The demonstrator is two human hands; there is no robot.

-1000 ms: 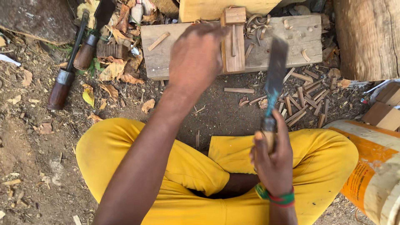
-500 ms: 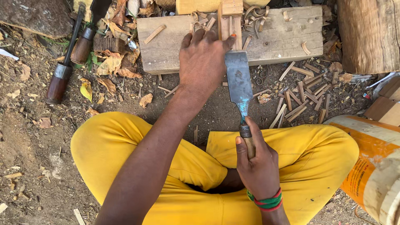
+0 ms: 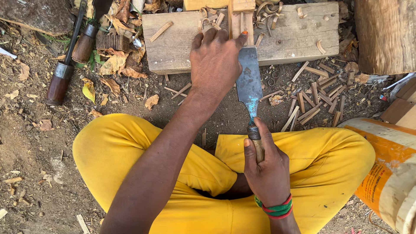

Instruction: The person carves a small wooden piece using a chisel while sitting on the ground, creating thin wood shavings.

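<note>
I sit cross-legged on the dirt in yellow trousers. My right hand [image 3: 265, 170] grips the wooden handle of a broad flat chisel [image 3: 249, 81], whose blade edge rests against a small upright wooden strip [image 3: 236, 22] on a thick wooden plank [image 3: 294, 40]. My left hand [image 3: 215, 61] lies on the plank, its fingers steadying the strip beside the blade. Curled shavings lie on the plank around the strip.
Two wooden-handled tools [image 3: 60, 78] lie at the upper left among dry leaves. Several split wood sticks [image 3: 318, 93] are scattered right of the chisel. A log [image 3: 385, 34] stands at the upper right, an orange-and-white sack [image 3: 390, 169] at the right.
The chisel has swung from the right, raised, down to the plank beside my left hand. My left hand stayed on the wooden strip.
</note>
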